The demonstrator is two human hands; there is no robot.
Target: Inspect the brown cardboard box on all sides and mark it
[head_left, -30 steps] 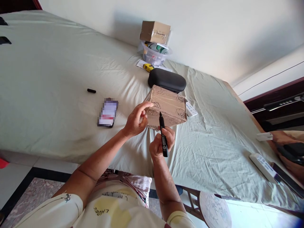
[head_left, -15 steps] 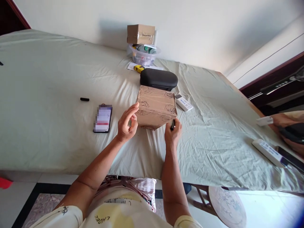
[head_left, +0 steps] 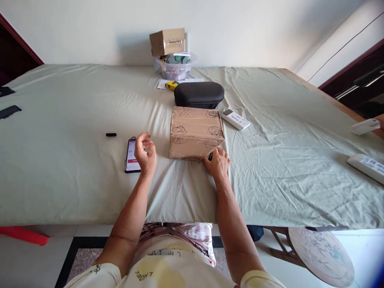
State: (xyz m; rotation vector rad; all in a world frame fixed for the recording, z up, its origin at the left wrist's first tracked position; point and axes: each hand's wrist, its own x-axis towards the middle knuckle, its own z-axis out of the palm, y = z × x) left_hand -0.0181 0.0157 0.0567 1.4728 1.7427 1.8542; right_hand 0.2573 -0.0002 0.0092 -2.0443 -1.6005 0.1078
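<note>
A taped brown cardboard box (head_left: 195, 132) with black scribbles lies on the pale green sheet (head_left: 75, 168) in front of me. My right hand (head_left: 218, 162) rests on the sheet at the box's near right corner, fingers closed round a black marker (head_left: 210, 156) of which only the tip shows. My left hand (head_left: 145, 154) hovers left of the box, over the edge of a phone (head_left: 131, 157), its fingers loosely curled and apart with nothing in them.
Behind the box lie a black oval case (head_left: 199, 94), a white remote (head_left: 235, 119), a yellow tape measure (head_left: 172, 85) and a plastic tub (head_left: 175, 68) with a small carton (head_left: 167, 41) on it. A black marker cap (head_left: 111, 135) lies left. More remotes (head_left: 366, 165) sit right.
My left hand let go of the box's left side and moved left over the phone. My right hand lowered with the marker to the box's near corner. The view swung to face the bed squarely.
</note>
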